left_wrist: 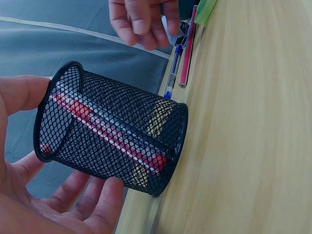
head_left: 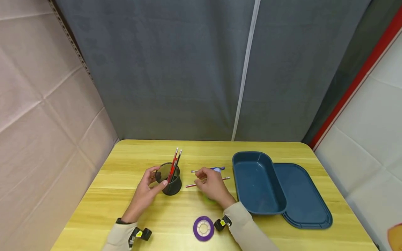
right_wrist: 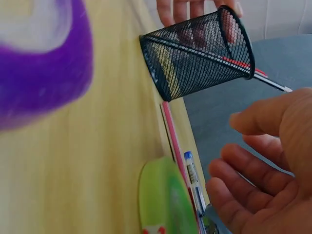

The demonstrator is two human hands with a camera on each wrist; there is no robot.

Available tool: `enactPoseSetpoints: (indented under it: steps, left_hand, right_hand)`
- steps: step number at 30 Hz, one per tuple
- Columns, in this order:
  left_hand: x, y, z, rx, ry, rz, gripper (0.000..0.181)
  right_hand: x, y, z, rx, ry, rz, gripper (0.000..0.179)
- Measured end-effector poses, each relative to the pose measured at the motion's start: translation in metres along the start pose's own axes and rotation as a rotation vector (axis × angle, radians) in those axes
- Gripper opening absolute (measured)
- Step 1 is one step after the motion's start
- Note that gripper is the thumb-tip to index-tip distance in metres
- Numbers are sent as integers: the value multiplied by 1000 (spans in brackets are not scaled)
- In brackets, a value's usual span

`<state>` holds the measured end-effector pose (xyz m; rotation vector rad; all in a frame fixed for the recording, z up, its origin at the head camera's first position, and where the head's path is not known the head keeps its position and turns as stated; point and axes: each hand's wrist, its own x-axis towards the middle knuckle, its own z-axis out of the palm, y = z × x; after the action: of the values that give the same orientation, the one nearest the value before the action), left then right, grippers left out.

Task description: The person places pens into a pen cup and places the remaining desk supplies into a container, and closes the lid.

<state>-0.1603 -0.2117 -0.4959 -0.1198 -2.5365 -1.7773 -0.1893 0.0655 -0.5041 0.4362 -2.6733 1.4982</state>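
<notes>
A black mesh pen cup (head_left: 172,189) stands upright on the table, and my left hand (head_left: 147,188) holds it, thumb at the rim and fingers round its side. Inside the cup, a red pen (head_left: 171,171) and a black pencil (head_left: 177,163) lean toward the far side. My right hand (head_left: 213,185) hovers to the right of the cup, fingers loosely bent with nothing between them in the right wrist view. Below it lie a red pencil (head_left: 191,185) and a blue-capped clear pen (left_wrist: 172,78). A green tape roll (right_wrist: 160,195) is beside them, mostly hidden under the hand from above.
A purple tape roll (head_left: 196,229) lies near the front of the table (head_left: 169,223). To the right stands a deep blue box (head_left: 257,184), its matching lid (head_left: 309,200) flat beside it. A grey curtain (head_left: 176,76) hangs behind the table's far edge.
</notes>
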Motion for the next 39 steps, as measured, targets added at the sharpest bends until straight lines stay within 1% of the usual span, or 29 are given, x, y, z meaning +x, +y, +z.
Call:
enactPoseSetpoints:
  steps: [5, 9, 14, 16, 21, 26, 31, 39]
  left_hand:
    - [0, 0, 0, -4, 3, -2, 65]
    - [0, 0, 0, -6, 6, -6, 65]
    - [0, 0, -1, -6, 4, -14, 65]
    - [0, 0, -1, -6, 2, -14, 66]
    - [-1, -1, -1, -6, 1, -20, 66]
    - [-1, -1, -1, -2, 3, -18, 65]
    - [-1, 0, 0, 10, 1, -19, 66]
    - [-1, 0, -1, 17, -3, -27, 66]
  right_hand:
    - [-4, 6, 0, -58, -15, -3, 21]
    - [-6, 9, 1, -115, -20, -30, 23]
    - [-8, 10, 2, -214, 13, -71, 21]
    - [-9, 10, 2, -237, 20, -80, 20]
    - [-9, 12, 2, -274, 7, -110, 21]
    - [-10, 13, 2, -274, -9, -108, 24]
    - [-11, 15, 2, -300, -38, -113, 27]
    - [-9, 18, 3, -272, -85, -128, 25]
